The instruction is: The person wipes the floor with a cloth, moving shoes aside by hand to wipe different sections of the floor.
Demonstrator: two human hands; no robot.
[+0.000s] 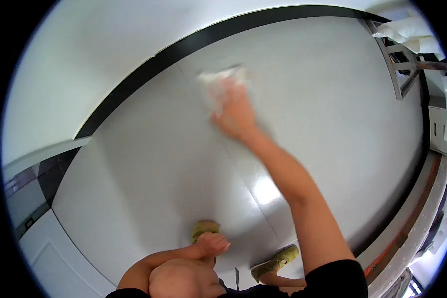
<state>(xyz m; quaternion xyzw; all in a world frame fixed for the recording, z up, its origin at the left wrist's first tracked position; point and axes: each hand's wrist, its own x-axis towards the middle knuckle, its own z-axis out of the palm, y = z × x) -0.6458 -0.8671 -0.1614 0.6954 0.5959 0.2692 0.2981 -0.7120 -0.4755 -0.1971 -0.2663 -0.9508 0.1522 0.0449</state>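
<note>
Far out in front, my right hand [236, 111] presses a white cloth [223, 75] against the grey tiled floor [312, 99]. Motion smears both the fingers and the cloth, so the cloth's exact outline is unclear. My left hand [212, 245] rests close to my bent knee, just above one olive-green shoe [203, 228]. Its fingers are curled in, and I see nothing held in them.
A black skirting strip [193, 42] runs along the white wall. At the lower left stands a white panelled door [59, 263]. A metal rack [392, 64] with white fabric is at the upper right, and a bed-like edge [407, 243] lines the right side.
</note>
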